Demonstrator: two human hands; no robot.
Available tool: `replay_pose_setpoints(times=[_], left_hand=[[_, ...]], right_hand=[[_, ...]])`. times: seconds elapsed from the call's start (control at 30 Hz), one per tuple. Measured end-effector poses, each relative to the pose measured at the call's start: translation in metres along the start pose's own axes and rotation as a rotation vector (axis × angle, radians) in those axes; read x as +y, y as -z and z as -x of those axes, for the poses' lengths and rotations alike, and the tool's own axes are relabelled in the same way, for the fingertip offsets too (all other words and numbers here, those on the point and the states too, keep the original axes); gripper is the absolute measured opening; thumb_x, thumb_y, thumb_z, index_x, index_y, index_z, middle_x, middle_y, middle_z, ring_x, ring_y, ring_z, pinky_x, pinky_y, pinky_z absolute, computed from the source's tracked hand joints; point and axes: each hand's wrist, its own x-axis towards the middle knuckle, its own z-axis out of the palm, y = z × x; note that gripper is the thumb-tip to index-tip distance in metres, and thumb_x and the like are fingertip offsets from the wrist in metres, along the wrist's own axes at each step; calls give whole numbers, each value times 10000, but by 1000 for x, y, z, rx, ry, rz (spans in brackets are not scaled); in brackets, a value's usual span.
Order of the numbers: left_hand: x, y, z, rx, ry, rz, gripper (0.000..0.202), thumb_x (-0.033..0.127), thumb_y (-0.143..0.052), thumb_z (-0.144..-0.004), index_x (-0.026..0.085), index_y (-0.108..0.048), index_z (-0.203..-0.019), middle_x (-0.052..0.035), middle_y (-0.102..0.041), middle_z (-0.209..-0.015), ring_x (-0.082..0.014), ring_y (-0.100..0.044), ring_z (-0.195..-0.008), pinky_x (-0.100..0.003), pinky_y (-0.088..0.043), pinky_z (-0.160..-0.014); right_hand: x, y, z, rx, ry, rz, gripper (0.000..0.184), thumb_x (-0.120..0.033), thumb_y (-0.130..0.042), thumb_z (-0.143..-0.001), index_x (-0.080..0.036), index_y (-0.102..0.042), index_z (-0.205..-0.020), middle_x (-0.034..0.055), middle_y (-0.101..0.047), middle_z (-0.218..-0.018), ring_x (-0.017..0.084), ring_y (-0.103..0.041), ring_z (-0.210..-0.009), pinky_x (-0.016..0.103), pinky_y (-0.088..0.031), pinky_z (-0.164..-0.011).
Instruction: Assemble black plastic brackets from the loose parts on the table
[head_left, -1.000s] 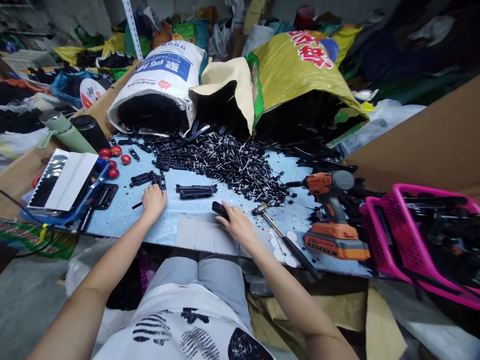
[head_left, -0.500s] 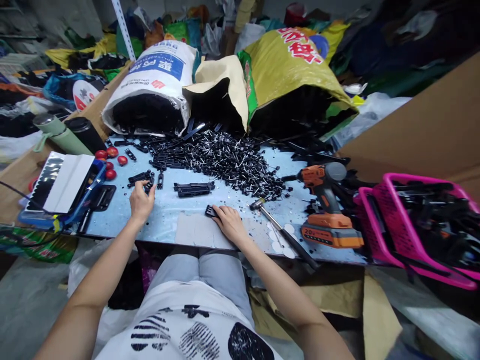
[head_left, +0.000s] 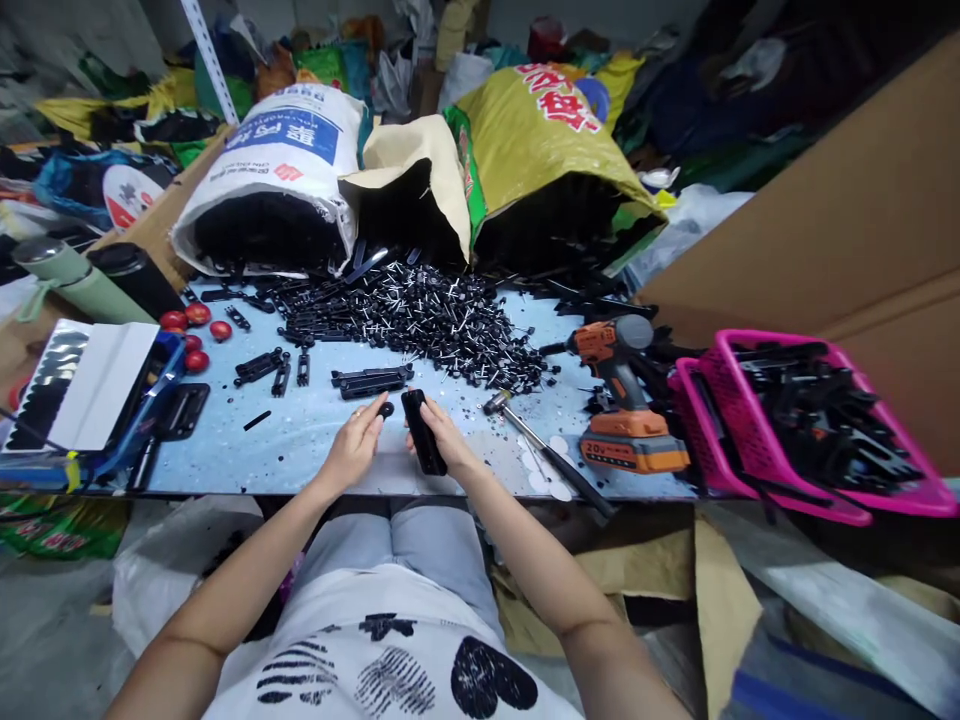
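My right hand [head_left: 444,437] grips a long black plastic part [head_left: 422,431] held upright over the near edge of the light blue table [head_left: 300,440]. My left hand [head_left: 355,445] is beside it, pinching a small round black piece [head_left: 386,409] close to the part's top. Just beyond lie a flat black assembled piece [head_left: 371,380] and a big heap of small black parts with metal pins [head_left: 435,315].
An orange cordless drill [head_left: 619,395] and a hammer [head_left: 540,445] lie to the right, beside a pink basket of black parts [head_left: 795,420]. Open sacks [head_left: 277,190] of black parts stand behind. At left are a blue tray with a white box [head_left: 90,385], red balls [head_left: 191,320] and flasks [head_left: 82,285].
My left hand has left the loose parts at left and come in to the middle with a small piece. My right hand has lifted the black part off the table.
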Motion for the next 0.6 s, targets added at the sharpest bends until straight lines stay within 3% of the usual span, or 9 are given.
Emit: replay_pose_setpoints(times=[0.23, 0.37, 0.5, 0.6], left_hand=[[6, -16, 10, 26, 19, 92, 416, 391, -445, -911, 190, -561, -1256, -71, -623, -903, -154, -593, -760, -291, -501, -722], [11, -7, 9, 19, -22, -19, 398, 332, -435, -917, 184, -552, -1268, -80, -602, -905, -175, -577, -836, -306, -476, -791], [17, 9, -1, 70, -42, -74, 390, 330, -434, -917, 175, -568, -1249, -62, -575, -879, -168, -560, -826, -296, -457, -794], [21, 18, -7, 73, -84, -25, 398, 323, -419, -927, 163, -551, -1267, -53, -575, -867, -158, -559, -828, -286, -449, -796]], right_hand=[[-7, -10, 10, -58, 69, 66, 574, -501, -589, -787, -288, -475, -1307, -9, -596, -783, 113, -596, -533, 266, -523, -484], [-8, -7, 14, -79, 233, 338, 509, -471, -625, -771, -291, -563, -1243, 6, -624, -894, 102, -582, -583, 276, -528, -565], [-7, -9, 23, -323, 413, 643, 459, -446, -725, -683, -228, -680, -1085, 32, -633, -863, 141, -589, -723, 301, -518, -719], [-10, -8, 24, -195, 382, 559, 518, -454, -647, -769, -207, -596, -1221, 50, -621, -922, 111, -588, -667, 280, -522, -668]])
